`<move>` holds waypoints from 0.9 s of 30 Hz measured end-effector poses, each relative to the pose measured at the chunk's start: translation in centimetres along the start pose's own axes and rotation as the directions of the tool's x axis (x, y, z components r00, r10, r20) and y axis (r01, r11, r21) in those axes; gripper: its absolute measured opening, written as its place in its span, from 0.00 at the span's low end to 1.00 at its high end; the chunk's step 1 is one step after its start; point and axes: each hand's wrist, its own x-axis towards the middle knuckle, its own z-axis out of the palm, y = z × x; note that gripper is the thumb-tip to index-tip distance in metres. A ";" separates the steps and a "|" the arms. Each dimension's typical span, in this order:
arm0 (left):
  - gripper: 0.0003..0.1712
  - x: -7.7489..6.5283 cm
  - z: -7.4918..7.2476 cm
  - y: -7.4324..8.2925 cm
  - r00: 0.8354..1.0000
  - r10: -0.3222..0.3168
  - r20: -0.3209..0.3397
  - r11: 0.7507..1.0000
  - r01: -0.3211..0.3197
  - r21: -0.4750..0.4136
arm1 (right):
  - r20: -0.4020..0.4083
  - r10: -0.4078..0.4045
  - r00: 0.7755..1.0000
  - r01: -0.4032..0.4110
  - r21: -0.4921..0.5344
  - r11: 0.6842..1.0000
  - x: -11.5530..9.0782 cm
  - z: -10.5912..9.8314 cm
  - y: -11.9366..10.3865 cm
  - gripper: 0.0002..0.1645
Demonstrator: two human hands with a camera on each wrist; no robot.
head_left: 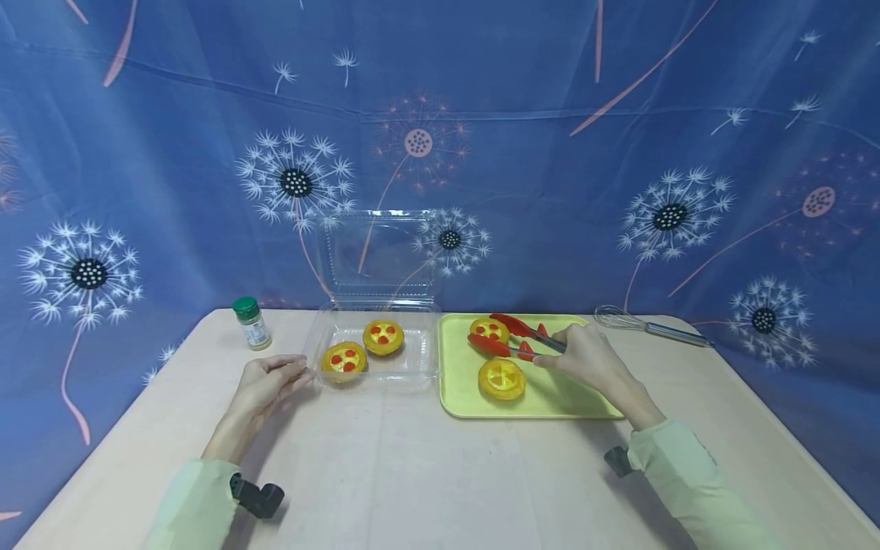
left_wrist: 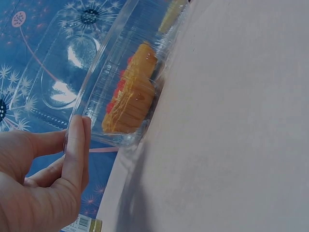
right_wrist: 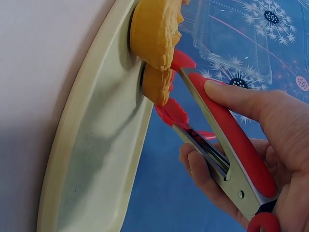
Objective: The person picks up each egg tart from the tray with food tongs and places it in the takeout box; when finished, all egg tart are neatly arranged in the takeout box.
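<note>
Gripping red tongs (right_wrist: 236, 140), the right hand (head_left: 593, 359) holds their parted tips either side of the far tart (head_left: 486, 328) on the yellow tray (head_left: 557, 401); another tart (head_left: 502, 380) lies nearer the person. The left hand (head_left: 266, 386) pinches the left rim of the clear box (head_left: 418, 355) between thumb and fingers. Two tarts (head_left: 383, 338) sit inside, the lid (head_left: 378, 256) standing upright behind them.

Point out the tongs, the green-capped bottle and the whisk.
Tongs (right_wrist: 230, 126): right wrist view, on the red grip of one handle.
Green-capped bottle (head_left: 257, 329): head view, on the label.
Whisk (head_left: 663, 330): head view, on the handle.
</note>
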 end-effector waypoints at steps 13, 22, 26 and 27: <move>0.29 0.0 -0.1 0.2 1.000 -0.012 -0.005 1.000 0.012 0.018 | -0.086 -0.051 0.995 0.055 0.045 0.997 -0.2 -0.4 0.1 0.16; 0.28 0.0 -0.1 0.2 1.000 -0.008 -0.018 1.000 0.009 0.030 | -0.046 -0.004 0.999 0.010 0.131 0.991 -0.7 -1.0 -1.7 0.36; 0.28 0.0 -0.1 0.1 1.000 -0.002 -0.016 1.000 0.003 0.021 | -0.055 -0.016 0.998 0.024 0.133 0.991 -0.9 -1.3 -2.9 0.36; 0.28 0.1 -0.1 0.1 1.000 -0.001 -0.016 1.000 0.001 0.018 | -0.060 -0.022 0.998 0.029 0.121 0.992 -0.9 -1.4 -3.3 0.37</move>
